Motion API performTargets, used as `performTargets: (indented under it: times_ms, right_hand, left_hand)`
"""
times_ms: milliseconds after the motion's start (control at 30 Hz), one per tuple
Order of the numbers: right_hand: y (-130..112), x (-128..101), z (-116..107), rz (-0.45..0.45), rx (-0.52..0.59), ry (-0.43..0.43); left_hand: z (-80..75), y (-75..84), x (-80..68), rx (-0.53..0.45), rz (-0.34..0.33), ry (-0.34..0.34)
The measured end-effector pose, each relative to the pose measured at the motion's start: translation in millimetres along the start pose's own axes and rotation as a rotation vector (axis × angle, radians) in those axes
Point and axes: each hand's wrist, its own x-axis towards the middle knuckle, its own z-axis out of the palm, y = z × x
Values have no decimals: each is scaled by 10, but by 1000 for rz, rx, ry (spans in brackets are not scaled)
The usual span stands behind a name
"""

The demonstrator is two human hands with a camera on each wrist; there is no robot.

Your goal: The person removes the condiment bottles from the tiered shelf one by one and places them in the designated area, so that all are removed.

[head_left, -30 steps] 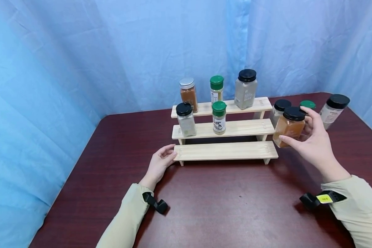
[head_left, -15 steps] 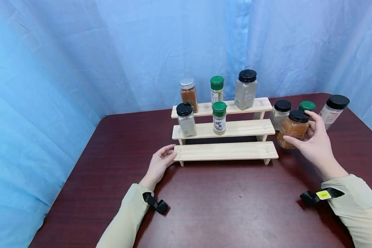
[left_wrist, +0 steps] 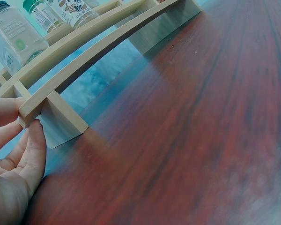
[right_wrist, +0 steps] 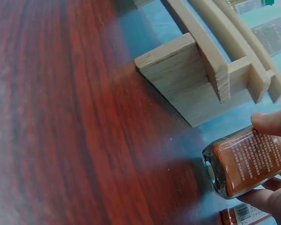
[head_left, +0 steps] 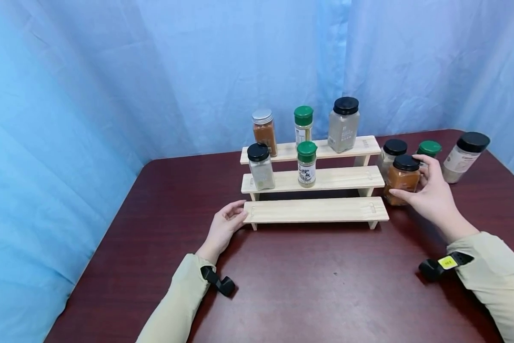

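Note:
A three-tier wooden spice rack (head_left: 317,209) stands on the table. My left hand (head_left: 224,227) pinches the left end of its lowest shelf, thumb and fingers about the board's edge (left_wrist: 30,110). Beside the rack's right end, my right hand (head_left: 437,197) grips a square spice jar (head_left: 403,183) of orange-brown powder with a black lid. In the right wrist view the jar (right_wrist: 253,161) is tilted by the camera angle, its base low near the table; I cannot tell whether it touches. The middle shelf bears a black-lidded jar (head_left: 262,174) and a green-capped shaker (head_left: 307,172).
On the top shelf are a silver-lidded jar (head_left: 264,136), a green-capped shaker (head_left: 303,129) and a large black-lidded jar (head_left: 343,131). Behind my right hand stand a black-lidded jar (head_left: 385,162), a green-capped shaker (head_left: 429,147) and a tall black-lidded jar (head_left: 457,166). Blue curtains (head_left: 222,71) surround the table.
My right hand has lowered the orange-brown spice jar, first shifting right, then slightly back toward the rack. The left hand keeps its hold on the shelf end. The head view has shifted slightly.

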Motion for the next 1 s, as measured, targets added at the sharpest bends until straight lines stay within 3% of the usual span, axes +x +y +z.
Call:
performTargets:
  times_ms: [433,1000]
  right_hand:
    - [18,80,41,-9,-14,-18]
    - [7,79,44,-15,-117,-14]
  left_hand:
    - [10,13,7,-6,-11,-5]
    - [8,12,9,-30,-11,-1]
